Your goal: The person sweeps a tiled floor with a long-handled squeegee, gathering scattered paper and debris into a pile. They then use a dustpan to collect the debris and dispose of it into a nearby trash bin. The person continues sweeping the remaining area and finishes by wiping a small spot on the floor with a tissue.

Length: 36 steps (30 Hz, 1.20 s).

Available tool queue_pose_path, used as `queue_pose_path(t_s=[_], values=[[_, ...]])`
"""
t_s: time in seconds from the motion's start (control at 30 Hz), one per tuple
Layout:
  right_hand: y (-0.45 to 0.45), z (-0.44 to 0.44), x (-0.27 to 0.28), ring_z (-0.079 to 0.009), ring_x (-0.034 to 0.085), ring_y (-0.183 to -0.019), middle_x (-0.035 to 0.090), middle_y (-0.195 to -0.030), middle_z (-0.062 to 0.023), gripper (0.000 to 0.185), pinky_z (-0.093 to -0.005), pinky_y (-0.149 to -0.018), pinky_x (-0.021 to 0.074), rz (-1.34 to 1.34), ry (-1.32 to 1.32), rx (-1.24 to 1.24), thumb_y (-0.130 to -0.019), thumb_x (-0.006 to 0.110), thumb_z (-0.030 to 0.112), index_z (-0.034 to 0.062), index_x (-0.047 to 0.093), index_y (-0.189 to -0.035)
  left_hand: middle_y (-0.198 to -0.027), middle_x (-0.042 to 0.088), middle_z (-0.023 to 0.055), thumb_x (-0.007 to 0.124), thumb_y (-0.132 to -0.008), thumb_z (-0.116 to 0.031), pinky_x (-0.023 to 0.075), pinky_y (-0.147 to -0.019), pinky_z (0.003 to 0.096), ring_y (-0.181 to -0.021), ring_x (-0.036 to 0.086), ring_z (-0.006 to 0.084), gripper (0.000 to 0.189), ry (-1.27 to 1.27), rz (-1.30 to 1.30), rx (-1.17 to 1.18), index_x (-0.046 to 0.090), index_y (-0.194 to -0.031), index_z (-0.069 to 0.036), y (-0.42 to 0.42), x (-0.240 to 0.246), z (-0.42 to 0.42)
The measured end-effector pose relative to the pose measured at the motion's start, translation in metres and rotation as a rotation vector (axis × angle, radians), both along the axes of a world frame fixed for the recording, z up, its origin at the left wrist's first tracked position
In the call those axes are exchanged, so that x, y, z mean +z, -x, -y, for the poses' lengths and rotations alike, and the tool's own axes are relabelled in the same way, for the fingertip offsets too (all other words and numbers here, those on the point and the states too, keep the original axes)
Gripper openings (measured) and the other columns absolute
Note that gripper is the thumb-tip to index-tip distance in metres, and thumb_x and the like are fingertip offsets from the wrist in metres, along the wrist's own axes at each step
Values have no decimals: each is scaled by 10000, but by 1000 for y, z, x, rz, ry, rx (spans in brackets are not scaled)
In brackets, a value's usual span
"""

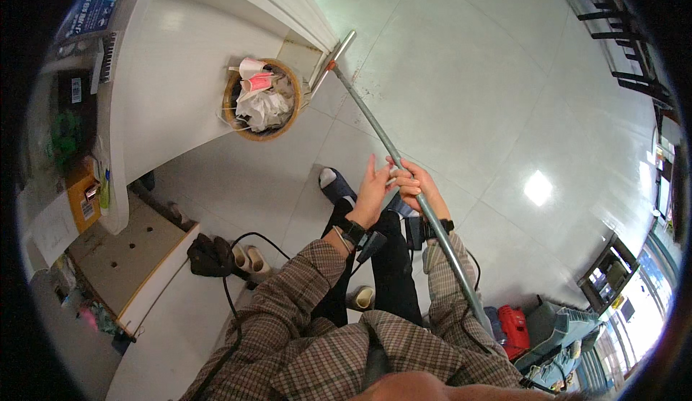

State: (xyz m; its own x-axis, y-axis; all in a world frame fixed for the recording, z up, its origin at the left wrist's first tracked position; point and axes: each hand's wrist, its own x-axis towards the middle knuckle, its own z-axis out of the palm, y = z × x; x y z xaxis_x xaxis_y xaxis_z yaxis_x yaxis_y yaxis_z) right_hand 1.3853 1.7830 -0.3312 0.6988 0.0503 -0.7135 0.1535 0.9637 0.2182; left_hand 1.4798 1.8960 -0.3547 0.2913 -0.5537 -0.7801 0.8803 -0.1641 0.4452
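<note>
My right hand (420, 185) is wrapped around the grey metal pole (373, 122) of a long-handled floor tool, a mop or squeegee. The pole slants from beside my right forearm to a narrow metal head (341, 49), joined by an orange connector (331, 66). That head rests on the floor against the end of a white counter. My left hand (373, 190) is raised just left of the pole, index finger extended, its other fingertips close to my right fingers. Nothing shows in its grasp. Dark specks (370, 95) lie on the tiles right of the head.
A round waste basket (296, 110) full of crumpled paper and paper cups stands beside the white counter (184, 66). Pale shoes (258, 260) and a black cable (230, 293) are at lower left. A red container (512, 325) stands at lower right, dark furniture (621, 39) at upper right.
</note>
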Motion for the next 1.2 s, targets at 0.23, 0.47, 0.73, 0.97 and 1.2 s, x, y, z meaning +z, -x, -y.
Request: queue_pose_path(t_s=[0.23,0.47,0.73,0.97,1.2], values=[[71,-36,10,-6,324,-444,355,-676,23,317,-142,-316,292,-101,-49,-66,-1011,403,166,-12,432,-1272,-1283,471,164,504,-968,-238,471,-940,324,-1108,550,226,744,-133,12,-134,17,-1484,-14,6,21,-57],[80,-38,53,6,331,-440,369,-640,66,264,-157,-318,243,-86,75,259,-990,466,220,30,492,-1172,-1249,504,157,462,-987,-273,473,-936,336,-1097,552,217,694,-145,-114,-107,47,-1490,-37,38,50,-80],[55,-3,26,-6,342,-441,420,-645,35,156,-157,-325,236,-119,219,517,-968,487,192,99,444,-851,-1358,417,164,427,-1009,-295,453,-959,350,-1162,511,216,672,-101,-80,-119,28,-1496,-60,28,38,-55],[69,50,89,-8,325,-450,415,-656,43,173,-148,-329,229,-228,313,574,-980,469,208,43,508,-1015,-1325,440,169,449,-999,-298,454,-968,358,-1163,512,229,685,-71,-79,-153,45,-1494,-50,32,71,-39],[46,105,100,-33,373,-498,472,-715,-5,215,-154,-376,301,-253,497,593,-979,455,208,-5,482,-975,-1110,596,91,496,-978,-223,475,-848,298,-1013,569,161,281,28,316,-375,528,-1144,1,20,116,-5]])
